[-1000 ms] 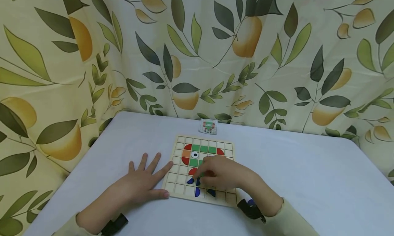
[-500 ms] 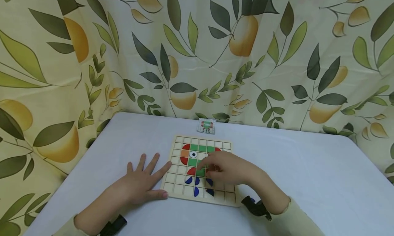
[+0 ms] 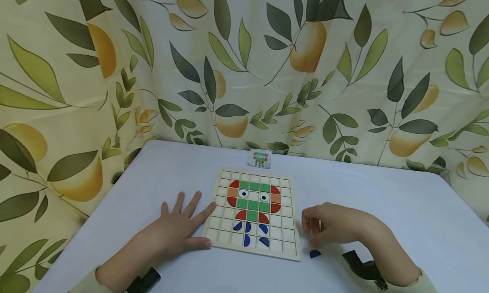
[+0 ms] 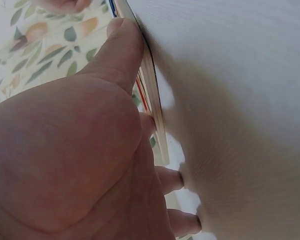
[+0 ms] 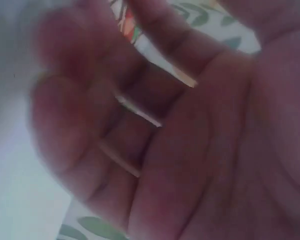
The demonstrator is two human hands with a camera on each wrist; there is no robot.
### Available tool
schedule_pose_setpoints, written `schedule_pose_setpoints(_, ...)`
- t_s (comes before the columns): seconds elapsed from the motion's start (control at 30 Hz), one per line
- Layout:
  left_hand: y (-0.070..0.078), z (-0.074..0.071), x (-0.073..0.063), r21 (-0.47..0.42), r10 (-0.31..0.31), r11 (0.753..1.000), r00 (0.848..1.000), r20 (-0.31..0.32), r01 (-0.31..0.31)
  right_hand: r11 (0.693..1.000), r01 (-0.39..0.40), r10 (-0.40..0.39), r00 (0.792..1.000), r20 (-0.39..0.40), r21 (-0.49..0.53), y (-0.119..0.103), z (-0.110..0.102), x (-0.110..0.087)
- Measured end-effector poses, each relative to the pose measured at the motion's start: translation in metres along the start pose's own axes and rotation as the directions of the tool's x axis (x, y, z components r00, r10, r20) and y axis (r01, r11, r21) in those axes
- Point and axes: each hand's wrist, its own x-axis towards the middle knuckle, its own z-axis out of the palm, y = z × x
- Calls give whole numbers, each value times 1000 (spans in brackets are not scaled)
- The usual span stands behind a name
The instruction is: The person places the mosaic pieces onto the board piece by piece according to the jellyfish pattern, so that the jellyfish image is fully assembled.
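A wooden grid board (image 3: 287, 233) bears a figure of green squares (image 3: 253, 205), red quarter-rounds and two eye tiles (image 3: 243, 194). Below them lie several blue pieces (image 3: 246, 240). My left hand (image 3: 173, 229) rests on the table with fingers spread, its thumb and index fingertip at the board's left edge; the left wrist view shows the thumb (image 4: 121, 47) against that edge. To the right of the board my right hand (image 3: 336, 225) hovers low, fingers loosely bent and nothing seen between them. Just beneath its fingertips a dark blue half-round piece (image 3: 315, 254) lies on the table.
A small picture card (image 3: 260, 158) with a similar figure lies behind the board. The white tabletop (image 3: 382, 199) reaches back to a leaf-and-fruit patterned curtain (image 3: 267, 72). A black wrist strap (image 3: 364, 267) sits at each wrist.
My right hand has moved from over the board to the table on its right, uncovering the figure's right side and the blue pieces. The left hand stays in place.
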Motion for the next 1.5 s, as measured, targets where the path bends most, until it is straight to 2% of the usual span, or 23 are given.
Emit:
schedule_pose_setpoints(0.17,2,3,2,8,-28,1000,999,16,28,991,-131,130,990,49,26,0,11,-3)
schedule_pose_setpoints(0.3,2,5,2,-8,-36,999,999,30,36,988,-156,154,985,77,10,1,16,2)
schedule_pose_setpoints(0.47,1,4,1,-8,-32,999,999,17,32,997,-61,58,996,65,41,9,12,8)
schedule_pose_setpoints(0.57,0,2,0,-3,-34,999,999,11,34,999,5,-5,1000,17,37,14,8,11)
schedule_pose_setpoints(0.7,-2,1,0,0,-25,1000,1000,6,25,998,55,-56,997,-52,-8,17,5,16)
schedule_pose_setpoints(0.87,-3,-1,0,7,-8,1000,1000,-3,8,992,112,-117,989,-86,-55,19,2,19)
schedule_pose_setpoints(1.1,-3,0,3,13,-8,1000,1000,1,8,990,138,-139,988,-72,-21,19,2,22)
schedule_pose_setpoints(1.33,-1,3,6,32,-14,999,1000,4,14,972,227,-219,968,-119,58,21,1,21)
schedule_pose_setpoints(1.5,0,2,4,27,-9,1000,1000,1,9,963,256,-244,960,-138,80,21,3,22)
